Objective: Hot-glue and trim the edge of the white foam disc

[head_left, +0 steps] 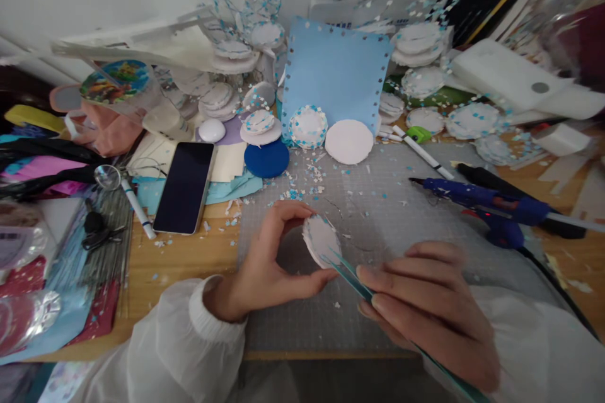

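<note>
Between the thumb and fingers of my left hand (276,258) a small white disc (321,240) is held on edge, its pale face tilted toward me. My right hand (435,308) pinches green tweezers (357,280), whose tips reach the lower right of the disc's face. Whether the tips grip anything is too small to tell. Both hands are above a grey cutting mat (283,327) strewn with tiny blue and white confetti pieces (302,192). Behind them a white disc with a confetti rim (308,127) and a plain white disc (348,141) lean against a light blue card (338,69).
A blue glue gun (486,201) with its cord lies on the right, near a white pen (423,152). A black phone (185,187), keys (99,227) and another pen (137,208) are on the left. Stacked white discs (220,101) and a dark blue disc (267,158) stand at the back.
</note>
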`<state>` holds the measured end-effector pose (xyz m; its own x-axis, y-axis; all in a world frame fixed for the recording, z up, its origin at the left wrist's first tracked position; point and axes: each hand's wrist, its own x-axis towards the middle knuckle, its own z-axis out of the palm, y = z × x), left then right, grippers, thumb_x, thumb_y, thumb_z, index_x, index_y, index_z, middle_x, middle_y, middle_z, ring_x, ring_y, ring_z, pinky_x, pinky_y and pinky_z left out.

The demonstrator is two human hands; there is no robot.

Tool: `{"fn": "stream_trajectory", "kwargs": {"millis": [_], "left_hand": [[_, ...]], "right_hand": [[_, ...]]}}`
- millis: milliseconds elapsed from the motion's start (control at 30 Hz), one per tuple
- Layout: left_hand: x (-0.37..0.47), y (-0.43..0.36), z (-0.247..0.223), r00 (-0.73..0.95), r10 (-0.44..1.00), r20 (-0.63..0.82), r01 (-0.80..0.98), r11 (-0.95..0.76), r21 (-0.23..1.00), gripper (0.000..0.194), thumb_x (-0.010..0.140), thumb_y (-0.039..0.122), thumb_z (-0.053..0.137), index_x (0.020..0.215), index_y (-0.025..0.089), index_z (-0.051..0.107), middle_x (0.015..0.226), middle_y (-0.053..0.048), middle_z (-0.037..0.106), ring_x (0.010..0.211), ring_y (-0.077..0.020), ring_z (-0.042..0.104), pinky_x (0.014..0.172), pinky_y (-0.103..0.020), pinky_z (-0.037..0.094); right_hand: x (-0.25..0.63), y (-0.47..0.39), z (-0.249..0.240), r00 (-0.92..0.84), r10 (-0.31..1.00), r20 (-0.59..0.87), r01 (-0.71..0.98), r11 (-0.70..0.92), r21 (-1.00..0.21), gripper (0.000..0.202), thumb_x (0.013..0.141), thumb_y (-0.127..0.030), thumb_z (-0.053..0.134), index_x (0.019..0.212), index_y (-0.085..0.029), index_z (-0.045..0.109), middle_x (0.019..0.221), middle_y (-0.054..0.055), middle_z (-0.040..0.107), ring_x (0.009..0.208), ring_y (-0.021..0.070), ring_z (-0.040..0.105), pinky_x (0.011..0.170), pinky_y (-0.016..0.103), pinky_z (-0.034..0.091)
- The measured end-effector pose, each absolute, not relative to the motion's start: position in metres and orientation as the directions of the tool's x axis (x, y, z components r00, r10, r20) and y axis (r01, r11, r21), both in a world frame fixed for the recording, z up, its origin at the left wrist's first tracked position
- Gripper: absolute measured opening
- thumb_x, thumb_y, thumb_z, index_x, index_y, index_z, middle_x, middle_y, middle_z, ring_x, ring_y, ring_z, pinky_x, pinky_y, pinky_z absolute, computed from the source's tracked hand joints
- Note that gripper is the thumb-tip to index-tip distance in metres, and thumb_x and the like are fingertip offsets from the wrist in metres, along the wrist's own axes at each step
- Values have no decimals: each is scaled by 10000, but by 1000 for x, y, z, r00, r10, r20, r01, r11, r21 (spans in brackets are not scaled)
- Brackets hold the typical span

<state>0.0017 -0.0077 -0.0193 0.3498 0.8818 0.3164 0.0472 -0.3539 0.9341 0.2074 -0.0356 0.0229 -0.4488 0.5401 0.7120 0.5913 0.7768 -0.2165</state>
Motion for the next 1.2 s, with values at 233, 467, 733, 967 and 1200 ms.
{"fn": "stream_trajectory", "kwargs": {"millis": [233, 467, 733, 967, 1200], "left_hand": [[1, -9, -22, 350, 885, 308, 56, -348, 936, 670, 638, 173, 798, 1195, 232, 431, 1163, -97, 497, 1100, -250, 554, 937, -389, 499], [2, -8, -21, 353, 883, 308, 48, -346, 937, 655, 648, 183, 793, 1192, 237, 433, 1153, -98, 507, 1091, -250, 561, 929, -393, 503], [1, -8, -20, 366, 880, 304, 62, -349, 935, 632, 656, 214, 790, 1183, 229, 441, 1132, -103, 530, 1076, -246, 561, 923, -394, 501], [1, -8, -20, 377, 879, 290, 46, -331, 942, 614, 662, 203, 785, 1175, 217, 449, 1131, -107, 538, 1080, -250, 566, 924, -391, 495], [0, -9, -22, 382, 881, 280, 48, -322, 946, 636, 656, 231, 795, 1190, 227, 449, 1137, -105, 546, 1080, -256, 566, 925, -393, 497]], "right_hand": [[204, -29, 17, -288, 559, 778, 562, 756, -335, 120, 860, -123, 590, 759, -186, 573, 768, -12, 709, 662, 108, 629, 676, 341, 481], [204, -29, 16, -321, 558, 765, 530, 775, -343, 95, 851, -111, 598, 786, -179, 585, 794, -17, 713, 671, 103, 634, 664, 331, 483], [203, -33, 13, -373, 528, 763, 504, 806, -312, 119, 793, -55, 635, 760, -166, 609, 883, -8, 697, 737, 106, 611, 680, 333, 458], [204, -30, 17, -422, 473, 773, 474, 842, -257, 116, 788, -63, 648, 745, -159, 600, 866, -2, 691, 730, 94, 615, 654, 307, 457], [203, -34, 20, -429, 497, 754, 533, 814, -233, 112, 800, -112, 643, 758, -196, 582, 831, -32, 700, 700, 85, 615, 657, 288, 480]]}}
